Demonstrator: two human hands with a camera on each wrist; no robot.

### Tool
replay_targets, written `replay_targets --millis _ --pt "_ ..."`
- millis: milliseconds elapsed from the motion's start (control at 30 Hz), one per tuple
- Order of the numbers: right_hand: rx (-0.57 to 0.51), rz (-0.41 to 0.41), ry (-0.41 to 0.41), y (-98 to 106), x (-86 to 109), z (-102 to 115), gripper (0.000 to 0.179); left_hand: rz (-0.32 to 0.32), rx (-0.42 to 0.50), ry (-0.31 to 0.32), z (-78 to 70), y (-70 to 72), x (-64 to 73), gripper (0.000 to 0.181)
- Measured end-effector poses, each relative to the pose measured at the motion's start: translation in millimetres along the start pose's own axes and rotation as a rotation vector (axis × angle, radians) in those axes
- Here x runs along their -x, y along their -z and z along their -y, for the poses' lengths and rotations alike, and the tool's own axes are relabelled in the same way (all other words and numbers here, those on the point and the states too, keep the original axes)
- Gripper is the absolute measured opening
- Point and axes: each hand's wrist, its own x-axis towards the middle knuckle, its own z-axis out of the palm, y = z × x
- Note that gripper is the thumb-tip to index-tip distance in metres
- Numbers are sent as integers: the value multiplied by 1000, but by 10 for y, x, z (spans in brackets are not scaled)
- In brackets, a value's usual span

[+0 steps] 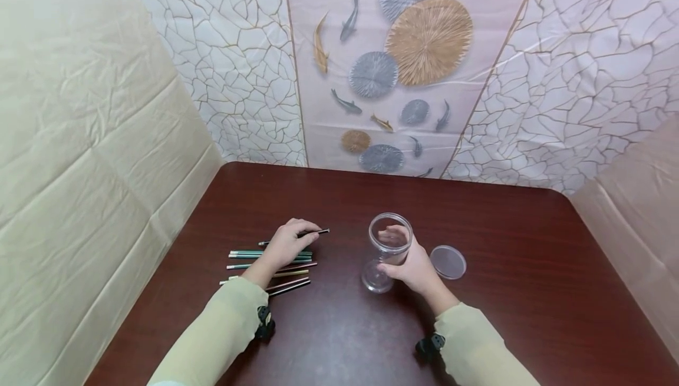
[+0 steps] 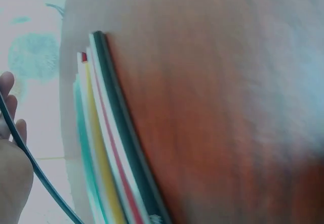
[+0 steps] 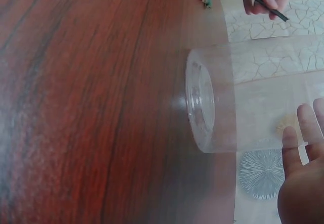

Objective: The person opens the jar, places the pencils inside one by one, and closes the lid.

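"What is held by the right hand (image 1: 416, 265)?"

"A clear jar (image 1: 374, 258) is gripped by it, with thumb and fingers curled round the side. The jar is held nearly upright, with its round mouth facing up. Whether the bench (image 1: 339, 333) is touched by its bottom cannot be told."

"Is the jar covered?"

"It is uncovered, and its floor can be seen right through the side. A flat, round, clear lid (image 1: 448, 263) is laid on the bench, just to the right of the right hand."

"And the left hand (image 1: 289, 244)?"

"A thin dark pencil (image 1: 321, 231) is pinched there by thumb and fingers, with one end pointed toward the right hand."

"Where are the other pencils (image 2: 111, 133)?"

"They are laid side by side on the bench, under and near the left hand, and are partly hidden by it. Green, yellow, pinkish red and black can be seen."

"Can words be read on them?"

"They are too small and blurred for that to be told."

"What is seen around?"

"The bench is dark red-brown, with wood lines. Beyond both hands, a wall cloth (image 1: 339, 138) is covered with gray and gold fish and round shapes. Cream cloth (image 1: 90, 109) is hung to the left of the left hand."
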Motion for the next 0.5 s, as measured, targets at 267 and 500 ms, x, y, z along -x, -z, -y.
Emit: replay_targets --millis 267,500 --pt "-10 15 -6 -2 3 9 72 -108 138 6 -339 30 -63 14" --pt "51 -3 -10 -17 19 33 71 -268 390 -56 -761 59 -134 11"
